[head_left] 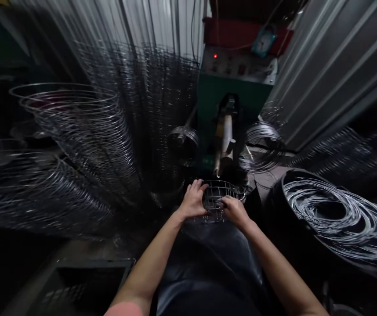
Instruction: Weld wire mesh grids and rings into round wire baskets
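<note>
Head view: a small round wire basket [216, 195], made of thin metal rings joined by upright ribs, sits tilted just above the person's dark-clothed lap [208, 263], its open top facing up and away. It is directly below and close to the pale post of a green machine [231, 98]. Both forearms angle inward from the bottom of the view. The left hand [193, 199] curls around the basket's left side, with its fingers [200, 186] bent over the rim. The right hand [236, 211] comes in from the near right, with its fingers [223, 202] laid across the wires, and also has hold of the basket. A black tub of wire coils [336, 219] stands to the right, and stacked wire rings [86, 140] fill the left.
</note>
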{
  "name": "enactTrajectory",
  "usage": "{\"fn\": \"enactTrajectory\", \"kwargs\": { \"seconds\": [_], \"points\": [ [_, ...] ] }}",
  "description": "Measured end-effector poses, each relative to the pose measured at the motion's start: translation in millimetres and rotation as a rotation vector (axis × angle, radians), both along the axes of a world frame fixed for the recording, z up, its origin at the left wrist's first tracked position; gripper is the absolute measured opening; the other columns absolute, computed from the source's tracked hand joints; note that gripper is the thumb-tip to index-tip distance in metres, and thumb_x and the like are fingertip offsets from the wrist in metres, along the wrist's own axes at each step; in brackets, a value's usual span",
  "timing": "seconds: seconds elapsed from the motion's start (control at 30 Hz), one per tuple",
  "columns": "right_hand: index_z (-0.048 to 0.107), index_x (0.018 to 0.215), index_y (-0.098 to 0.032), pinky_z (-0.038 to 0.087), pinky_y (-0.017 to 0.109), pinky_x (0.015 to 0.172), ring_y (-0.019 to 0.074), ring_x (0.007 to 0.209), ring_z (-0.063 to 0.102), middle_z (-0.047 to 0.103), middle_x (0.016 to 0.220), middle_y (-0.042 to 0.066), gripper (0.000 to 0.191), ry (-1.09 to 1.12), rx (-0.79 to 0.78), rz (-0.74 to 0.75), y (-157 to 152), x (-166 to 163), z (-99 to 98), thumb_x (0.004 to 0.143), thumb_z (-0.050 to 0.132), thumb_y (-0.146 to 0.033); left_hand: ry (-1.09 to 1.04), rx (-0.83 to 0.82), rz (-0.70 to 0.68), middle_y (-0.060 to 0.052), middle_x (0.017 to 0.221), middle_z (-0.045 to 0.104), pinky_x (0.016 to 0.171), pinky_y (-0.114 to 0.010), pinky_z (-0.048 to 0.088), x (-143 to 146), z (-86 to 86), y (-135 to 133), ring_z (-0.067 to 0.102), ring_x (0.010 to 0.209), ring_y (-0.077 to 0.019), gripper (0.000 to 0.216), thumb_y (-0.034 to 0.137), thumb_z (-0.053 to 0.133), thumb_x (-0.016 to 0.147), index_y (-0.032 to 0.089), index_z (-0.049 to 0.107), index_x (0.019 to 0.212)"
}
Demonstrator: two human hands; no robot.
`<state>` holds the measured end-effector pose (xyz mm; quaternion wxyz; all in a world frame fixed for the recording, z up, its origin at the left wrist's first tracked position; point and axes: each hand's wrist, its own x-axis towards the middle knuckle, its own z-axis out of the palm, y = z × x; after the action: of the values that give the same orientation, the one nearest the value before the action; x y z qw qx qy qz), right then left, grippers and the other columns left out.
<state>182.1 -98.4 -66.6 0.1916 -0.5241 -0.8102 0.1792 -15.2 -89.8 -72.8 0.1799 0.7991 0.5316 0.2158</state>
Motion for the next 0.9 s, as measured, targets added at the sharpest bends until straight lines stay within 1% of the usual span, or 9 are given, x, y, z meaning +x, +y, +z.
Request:
{"fn": "enactTrajectory", "kwargs": {
  "seconds": [0.1, 0.17, 0.23, 0.3, 0.4, 0.53, 0.63, 0.8, 0.9],
  "points": [
    [0.065, 0.11, -0.024, 0.048, 0.027, 0.078, 0.0184, 0.09, 0.063, 0.066, 0.103, 0.007, 0.03, 0.028, 0.028, 0.113, -4, 9, -5.6, 0.083, 0.053, -0.017, -0.019, -0.009, -0.001, -0.017, 0.145, 0.031, 0.11, -0.051, 0.026, -2, -5.4, 9, 0.024, 0.136, -0.0363, 0.096, 0.03, 0.08, 0.045, 0.016, 0.041, 0.131],
    [0.059, 0.12, -0.023, 0.048, 0.028, 0.081, 0.0195, 0.097, 0.061, 0.062, 0.113, 0.008, 0.045, 0.038, 0.016, 0.177, -6, 15, -3.3, 0.077, 0.056, -0.011, -0.032, -0.003, -0.007, -0.018, 0.145, 0.031, 0.111, -0.049, 0.026, -2, -10.8, 14, 0.024, 0.136, -0.0355, 0.095, 0.028, 0.079, 0.045, 0.015, 0.04, 0.131],
    [0.058, 0.122, -0.019, 0.048, 0.028, 0.083, 0.0206, 0.098, 0.061, 0.061, 0.113, 0.009, 0.053, 0.042, -0.004, 0.202, -5, 18, -1.1, 0.071, 0.057, -0.004, -0.038, 0.0, -0.01, -0.019, 0.145, 0.03, 0.111, -0.049, 0.026, -2, -15.3, 18, 0.024, 0.136, -0.036, 0.095, 0.03, 0.079, 0.046, 0.013, 0.04, 0.131],
    [0.062, 0.114, -0.018, 0.048, 0.027, 0.081, 0.02, 0.095, 0.062, 0.064, 0.106, 0.009, 0.049, 0.049, -0.018, 0.194, -3, 19, -1.7, 0.07, 0.055, -0.001, -0.041, 0.002, -0.014, -0.02, 0.145, 0.03, 0.111, -0.049, 0.026, -1, -18.0, 21, 0.024, 0.136, -0.0369, 0.096, 0.033, 0.079, 0.046, 0.011, 0.041, 0.131],
    [0.066, 0.104, -0.019, 0.048, 0.026, 0.077, 0.0184, 0.089, 0.063, 0.065, 0.098, 0.007, 0.041, 0.065, -0.003, 0.165, 0, 17, -7.6, 0.07, 0.054, 0.001, -0.05, 0.012, -0.025, -0.02, 0.144, 0.031, 0.111, -0.05, 0.027, 0, -19.3, 24, 0.026, 0.135, -0.0379, 0.098, 0.035, 0.081, 0.043, 0.012, 0.042, 0.13],
    [0.066, 0.1, -0.02, 0.047, 0.025, 0.074, 0.0173, 0.086, 0.063, 0.065, 0.096, 0.006, 0.037, 0.07, 0.046, 0.17, 4, 15, -13.9, 0.07, 0.056, 0.0, -0.061, 0.026, -0.037, -0.019, 0.144, 0.033, 0.11, -0.05, 0.028, -2, -20.1, 27, 0.027, 0.135, -0.0378, 0.097, 0.034, 0.082, 0.043, 0.013, 0.042, 0.129],
    [0.067, 0.097, -0.021, 0.047, 0.024, 0.073, 0.017, 0.085, 0.063, 0.065, 0.093, 0.005, 0.032, 0.072, 0.067, 0.173, 11, 12, -11.3, 0.073, 0.058, -0.003, -0.078, 0.038, -0.043, -0.018, 0.144, 0.033, 0.11, -0.05, 0.029, -6, -19.5, 34, 0.026, 0.136, -0.0367, 0.094, 0.033, 0.081, 0.046, 0.016, 0.041, 0.13],
    [0.068, 0.092, -0.021, 0.047, 0.024, 0.071, 0.0158, 0.081, 0.062, 0.066, 0.089, 0.005, 0.021, 0.114, 0.105, 0.15, 25, 6, -3.0, 0.078, 0.059, -0.008, -0.101, 0.031, -0.059, -0.018, 0.142, 0.034, 0.11, -0.048, 0.03, -8, -14.0, 50, 0.028, 0.135, -0.0355, 0.096, 0.032, 0.084, 0.042, 0.015, 0.043, 0.128],
    [0.069, 0.09, -0.021, 0.047, 0.023, 0.07, 0.0156, 0.079, 0.063, 0.067, 0.089, 0.004, 0.015, 0.15, 0.122, 0.117, 27, 6, -5.0, 0.079, 0.062, -0.013, -0.122, 0.044, -0.085, -0.017, 0.139, 0.037, 0.109, -0.047, 0.032, -5, -13.9, 53, 0.031, 0.133, -0.0349, 0.095, 0.035, 0.084, 0.042, 0.015, 0.045, 0.127]
  ]
}}
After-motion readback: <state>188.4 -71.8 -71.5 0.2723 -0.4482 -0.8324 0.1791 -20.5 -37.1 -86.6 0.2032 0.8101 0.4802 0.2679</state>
